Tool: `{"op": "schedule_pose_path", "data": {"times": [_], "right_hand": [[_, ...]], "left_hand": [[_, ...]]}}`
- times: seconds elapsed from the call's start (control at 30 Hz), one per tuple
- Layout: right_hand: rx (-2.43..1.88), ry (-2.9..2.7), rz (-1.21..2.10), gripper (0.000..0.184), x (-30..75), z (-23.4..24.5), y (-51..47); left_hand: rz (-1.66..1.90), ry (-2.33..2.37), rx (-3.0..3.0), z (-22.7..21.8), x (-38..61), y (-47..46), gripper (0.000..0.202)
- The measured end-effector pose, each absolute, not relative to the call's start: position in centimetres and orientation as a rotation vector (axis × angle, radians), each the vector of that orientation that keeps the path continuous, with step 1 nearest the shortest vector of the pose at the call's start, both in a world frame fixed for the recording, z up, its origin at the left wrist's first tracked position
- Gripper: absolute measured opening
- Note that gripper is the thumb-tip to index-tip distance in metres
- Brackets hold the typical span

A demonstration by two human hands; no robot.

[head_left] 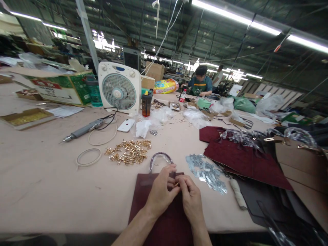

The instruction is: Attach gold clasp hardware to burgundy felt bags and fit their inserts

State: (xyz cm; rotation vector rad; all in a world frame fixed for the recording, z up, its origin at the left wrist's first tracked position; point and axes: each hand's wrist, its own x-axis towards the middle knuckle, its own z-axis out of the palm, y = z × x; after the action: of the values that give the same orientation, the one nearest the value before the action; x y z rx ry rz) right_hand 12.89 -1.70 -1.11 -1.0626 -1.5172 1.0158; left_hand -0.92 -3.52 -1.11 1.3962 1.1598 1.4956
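My right hand [190,194] pinches a small gold fitting [177,183] over the maroon panel [172,220]; my left hand [162,189] curls beside it, perhaps for steadying, its grip unclear. The gold pile [129,152] lies ahead, presumably for reach.

No text is legible; print on the green-and-white box [60,89] and yellow bag [165,86] blurs

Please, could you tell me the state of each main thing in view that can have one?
Left grip: curled, hold unclear
Right grip: seemingly pinching small gold piece
Maroon panel: lying flat
Handle: plastic-wrapped
Gold fittings: loosely piled
Metal plates: loosely spread
Grey tool: lying down, unheld
Phone: lying flat
Fan: upright, spinning unclear
Drink cup: upright, partly filled
White ring: lying flat
Cardboard tray: open, holding yellow pieces
Ceiling lights: lit
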Motion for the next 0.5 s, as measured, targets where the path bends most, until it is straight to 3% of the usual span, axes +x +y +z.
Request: {"op": "schedule_pose_path", "data": {"times": [0.27, 0.5], "right_hand": [[-0.952, -1.156, 1.348, 0.036, 14.4, -2.6, -1.1], [-0.844, -0.952, 1.474, 0.032, 14.3, -2.0, -0.9]], "left_hand": [[1.372, 1.032, 1.641, -0.6, -1.1, -3.8, 0.062], [1.347, 1.074, 1.84, -0.6, -1.2, -3.6, 0.052]]}}
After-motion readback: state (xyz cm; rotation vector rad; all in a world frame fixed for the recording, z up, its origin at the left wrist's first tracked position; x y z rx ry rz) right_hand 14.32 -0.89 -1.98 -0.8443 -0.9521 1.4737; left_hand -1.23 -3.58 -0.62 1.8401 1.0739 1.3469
